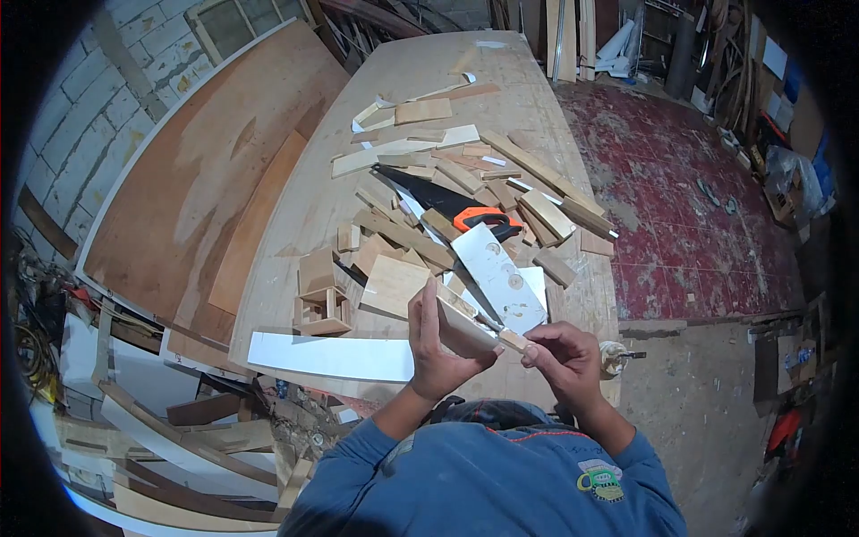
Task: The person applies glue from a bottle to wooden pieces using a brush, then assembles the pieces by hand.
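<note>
My left hand [431,351] is closed around a flat wooden board [465,333], held tilted over the near edge of the workbench with the thumb along one face. My right hand [565,360] pinches a small wood strip [513,340] between thumb and fingertips, its end right at the board's corner. Just beyond the hands lies a white panel [501,277] with round marks. A handsaw [438,197] with an orange and black handle rests on the wood offcuts behind it. To the left stands a small open wooden box [322,309].
Wood offcuts [407,237] are heaped across the workbench [501,67]. A white strip [327,355] lies along its near left edge. A large plywood sheet [206,161] leans on the left. A clamp-like fitting [617,356] sits at the right corner, beside red flooring [653,215].
</note>
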Tool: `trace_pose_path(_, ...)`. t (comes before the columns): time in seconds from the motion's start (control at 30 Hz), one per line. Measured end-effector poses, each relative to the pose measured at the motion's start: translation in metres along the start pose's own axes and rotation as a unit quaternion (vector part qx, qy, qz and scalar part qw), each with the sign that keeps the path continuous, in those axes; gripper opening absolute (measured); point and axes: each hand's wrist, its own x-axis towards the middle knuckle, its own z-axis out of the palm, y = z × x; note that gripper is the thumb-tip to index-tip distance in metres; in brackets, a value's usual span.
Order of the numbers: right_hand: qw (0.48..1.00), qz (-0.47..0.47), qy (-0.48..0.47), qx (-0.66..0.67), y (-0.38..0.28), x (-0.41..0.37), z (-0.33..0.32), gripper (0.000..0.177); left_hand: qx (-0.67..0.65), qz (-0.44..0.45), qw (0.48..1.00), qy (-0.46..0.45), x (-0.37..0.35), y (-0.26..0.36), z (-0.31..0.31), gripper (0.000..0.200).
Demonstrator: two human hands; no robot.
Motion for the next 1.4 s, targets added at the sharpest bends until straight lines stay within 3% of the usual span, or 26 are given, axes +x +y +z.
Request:
trace_pose_path(0.2, 0.998, -0.007, 0.033, -0.059, 0.001, 0.002, 0.005, 0.012, 0.022, 0.013, 1.000, -0.008, 0.001, -0.002, 0.000, 0.121)
trace_pose_path(0.27, 0.963, -0.140, 0.013, -0.232, 0.001, 0.004, 0.006, 0.014, 0.042, 0.033, 0.999, -0.011, 0.001, -0.003, 0.001, 0.124)
trace_pose_path(0.7, 0.970, -0.151, -0.007, -0.189, -0.001, 0.014, 0.004, 0.023, -0.058, -0.009, 0.997, -0.042, 0.006, -0.003, 0.003, 0.120)
trace_pose_path(0.77, 0.947, -0.205, -0.067, -0.240, -0.013, 0.018, 0.003, 0.027, -0.067, -0.019, 0.996, -0.064, 0.008, -0.004, 0.002, 0.122)
trace_pose_path(0.9, 0.929, -0.226, -0.054, -0.288, -0.011, 0.016, 0.002, 0.031, -0.113, -0.014, 0.988, -0.105, 0.011, -0.007, 0.001, 0.121)
trace_pose_path(0.97, 0.892, -0.314, -0.048, -0.323, -0.009, 0.017, 0.002, 0.033, -0.131, -0.017, 0.983, -0.124, 0.013, -0.007, 0.001, 0.121)
trace_pose_path(1.07, 0.868, -0.344, -0.048, -0.354, -0.015, 0.015, 0.002, 0.033, -0.136, -0.006, 0.981, -0.138, 0.017, -0.008, 0.002, 0.120)
trace_pose_path(1.17, 0.852, -0.364, -0.055, -0.371, -0.019, 0.016, 0.002, 0.033, -0.161, 0.004, 0.975, -0.152, 0.019, -0.009, 0.004, 0.121)
trace_pose_path(1.33, 0.854, -0.346, -0.012, -0.389, -0.018, 0.023, 0.002, 0.036, -0.228, -0.100, 0.953, -0.173, 0.017, -0.010, 0.016, 0.121)
trace_pose_path(1.4, 0.856, -0.337, -0.004, -0.392, -0.017, 0.024, 0.000, 0.037, -0.219, -0.089, 0.958, -0.161, 0.019, -0.008, 0.016, 0.118)
